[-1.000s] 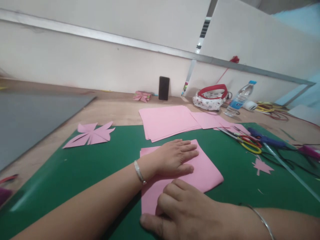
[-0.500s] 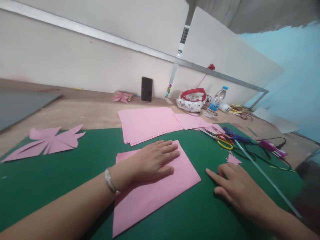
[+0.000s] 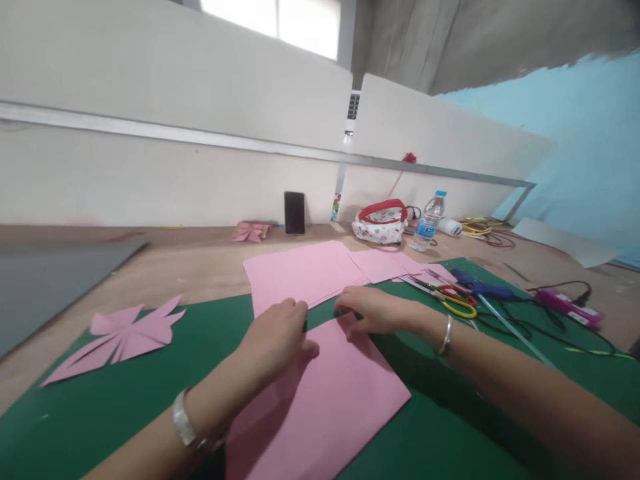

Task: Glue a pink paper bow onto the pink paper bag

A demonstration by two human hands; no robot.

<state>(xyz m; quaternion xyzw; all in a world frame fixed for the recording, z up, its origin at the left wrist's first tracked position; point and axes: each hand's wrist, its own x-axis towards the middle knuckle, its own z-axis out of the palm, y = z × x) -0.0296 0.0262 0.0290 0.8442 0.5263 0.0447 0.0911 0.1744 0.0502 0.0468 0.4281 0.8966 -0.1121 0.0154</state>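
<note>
A pink sheet of paper [image 3: 340, 393], seemingly folded, lies in front of me on the green cutting mat [image 3: 200, 380]. At its far left edge is my left hand [image 3: 275, 343], fingers curled and thumb over the paper. My right hand [image 3: 375, 310] pinches the far right corner, its thumb on top and fingers bent round the edge. Their undersides are hidden. Just beyond both hands spreads a stack of pink sheets [image 3: 305, 270]. Pink petal-shaped cut paper [image 3: 135, 337] rests on the mat to the left.
On the right lie scissors [image 3: 457, 303], a blue glue gun [image 3: 480, 285], a clear glue stick [image 3: 515, 333] and a magenta power strip [image 3: 570, 308] with cables. A water bottle [image 3: 429, 223], a white pouch [image 3: 381, 227] and a phone [image 3: 295, 213] stand along the white partition.
My right hand has come from the mat on the right to the paper's far corner. My left hand, flat on the paper before, now curls at its far edge. The view has tilted up.
</note>
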